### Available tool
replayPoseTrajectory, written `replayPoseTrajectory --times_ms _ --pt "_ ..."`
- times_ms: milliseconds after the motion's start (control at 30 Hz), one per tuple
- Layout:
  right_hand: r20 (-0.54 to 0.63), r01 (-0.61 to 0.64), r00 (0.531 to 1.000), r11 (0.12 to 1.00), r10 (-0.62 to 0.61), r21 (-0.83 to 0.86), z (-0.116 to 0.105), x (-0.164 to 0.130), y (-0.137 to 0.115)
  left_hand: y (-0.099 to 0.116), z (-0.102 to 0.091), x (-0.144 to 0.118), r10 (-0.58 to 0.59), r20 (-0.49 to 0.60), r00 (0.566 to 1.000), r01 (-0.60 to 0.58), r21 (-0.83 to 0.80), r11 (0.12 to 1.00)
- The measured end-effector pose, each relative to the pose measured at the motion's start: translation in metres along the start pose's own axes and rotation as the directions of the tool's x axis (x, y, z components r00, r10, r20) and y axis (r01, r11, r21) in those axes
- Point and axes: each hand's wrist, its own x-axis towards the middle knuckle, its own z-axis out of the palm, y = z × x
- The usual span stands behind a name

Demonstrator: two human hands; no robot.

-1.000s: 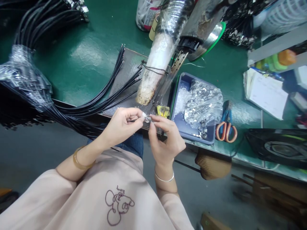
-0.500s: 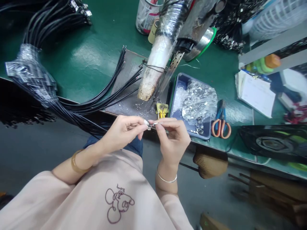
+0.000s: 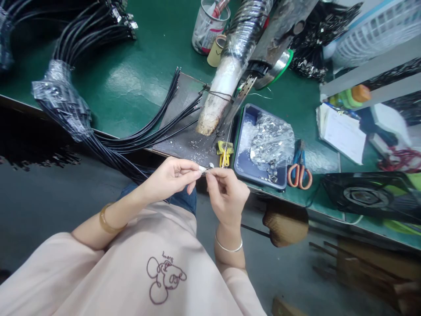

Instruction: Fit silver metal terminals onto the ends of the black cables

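Observation:
My left hand is closed in a pinch on the end of a black cable, with something white at its fingertip. Thumb and index finger of my right hand pinch a small metal connector against that end; fingers mostly cover both pieces. Both hands meet just off the table's front edge. Black cables run from a plastic-wrapped bundle toward my left hand, and some rest on a dark plate. Beyond my fingertips stands a small yellow holder with a thin wire beside it.
A wrapped white tube and a metal-tipped tool slant down over the plate. To the right are a blue bin of small metal parts, orange-handled scissors, a paper pad and a black fan.
My right hand has shifted slightly left, closer to my left fingertips, and its fingers have curled more. The connector is now more covered. The whole view has shifted a little.

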Motion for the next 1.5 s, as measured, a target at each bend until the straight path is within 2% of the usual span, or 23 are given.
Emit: replayPoseTrajectory --times_ms 67,133,167,267,333,367,400,433,467,533,633,667,733,800,867,933,1000,1033,1067,1133,1200,1267,1500 --pt "0.002 -0.178 0.983 0.953 0.183 0.245 -0.003 -0.001 0.000 -0.003 0.001 -0.002 0.088 -0.060 0.994 -0.083 0.082 0.993" --pt "-0.074 -0.221 0.960 0.896 0.269 0.385 -0.011 0.001 0.002 -0.008 0.003 -0.004 0.189 -0.117 0.975 -0.165 0.188 0.968" --pt "-0.146 -0.213 0.947 0.901 0.285 0.378 -0.016 0.003 0.004 -0.011 0.005 -0.004 0.249 -0.133 0.959 -0.210 0.256 0.944" --pt "-0.349 -0.268 0.894 0.959 0.282 0.090 -0.036 0.011 0.016 -0.023 0.013 -0.007 0.485 -0.083 0.870 -0.382 0.508 0.772" --pt "-0.345 -0.351 0.894 0.925 0.286 -0.145 -0.048 0.017 0.029 -0.031 0.022 -0.009 0.601 0.035 0.799 -0.460 0.680 0.572" --pt "-0.290 -0.381 0.905 0.896 0.311 -0.229 -0.053 0.020 0.037 -0.035 0.027 -0.009 0.611 0.104 0.784 -0.465 0.751 0.469" --pt "-0.227 -0.395 0.913 0.870 0.338 -0.296 -0.057 0.023 0.045 -0.038 0.030 -0.010 0.584 0.160 0.796 -0.447 0.805 0.390" --pt "-0.176 -0.398 0.917 0.849 0.358 -0.348 -0.059 0.026 0.053 -0.039 0.033 -0.010 0.527 0.192 0.828 -0.417 0.839 0.350" --pt "-0.138 -0.399 0.916 0.833 0.376 -0.383 -0.061 0.029 0.060 -0.040 0.033 -0.010 0.447 0.211 0.869 -0.388 0.852 0.352" --pt "-0.100 -0.401 0.912 0.812 0.398 -0.424 -0.061 0.036 0.071 -0.038 0.028 -0.010 0.252 0.243 0.937 -0.340 0.806 0.485" --pt "-0.074 -0.417 0.898 0.783 0.434 -0.461 -0.060 0.045 0.080 -0.033 0.009 -0.006 0.029 0.320 0.947 -0.203 0.529 0.824" --pt "-0.062 -0.425 0.890 0.774 0.451 -0.470 -0.060 0.048 0.082 -0.031 0.002 -0.005 -0.020 0.306 0.952 -0.114 0.414 0.903" --pt "-0.044 -0.437 0.880 0.767 0.474 -0.469 -0.060 0.050 0.083 -0.029 -0.010 -0.002 -0.077 0.214 0.974 0.033 0.202 0.979" --pt "-0.038 -0.429 0.886 0.787 0.462 -0.444 -0.059 0.049 0.082 -0.025 -0.016 0.001 -0.092 0.095 0.991 0.088 0.049 0.995" --pt "-0.097 -0.418 0.905 0.824 0.415 -0.382 -0.057 0.045 0.077 -0.021 -0.017 0.004 -0.080 -0.011 0.997 0.079 -0.039 0.996" --pt "-0.238 -0.407 0.905 0.879 0.352 -0.250 -0.053 0.038 0.066 -0.015 -0.015 0.008 -0.074 -0.086 0.994 0.067 -0.083 0.994" --pt "-0.395 -0.352 0.868 0.934 0.301 -0.061 -0.049 0.031 0.051 -0.010 -0.010 0.011 -0.073 -0.127 0.989 0.060 -0.103 0.993" --pt "-0.432 -0.315 0.854 0.949 0.291 0.017 -0.046 0.027 0.043 -0.008 -0.008 0.012 -0.066 -0.144 0.987 0.051 -0.108 0.993" --pt "-0.434 -0.281 0.853 0.956 0.289 0.085 -0.043 0.023 0.035 -0.007 -0.005 0.013 -0.053 -0.159 0.986 0.036 -0.106 0.994" --pt "-0.327 -0.258 0.892 0.946 0.311 0.195 -0.036 0.016 0.022 -0.006 0.000 0.015 -0.009 -0.188 0.982 -0.006 -0.078 0.997" --pt "-0.181 -0.290 0.923 0.924 0.339 0.250 -0.027 0.010 0.012 -0.006 0.005 0.016 0.042 -0.215 0.976 -0.046 -0.015 0.999" --pt "-0.106 -0.330 0.924 0.906 0.368 0.265 -0.018 0.007 0.006 -0.007 0.009 0.016 0.088 -0.238 0.967 -0.074 0.070 0.995" --pt "-0.132 -0.343 0.906 0.881 0.401 0.326 0.000 0.009 0.005 -0.006 0.015 0.014 0.182 -0.238 0.954 -0.111 0.283 0.953"
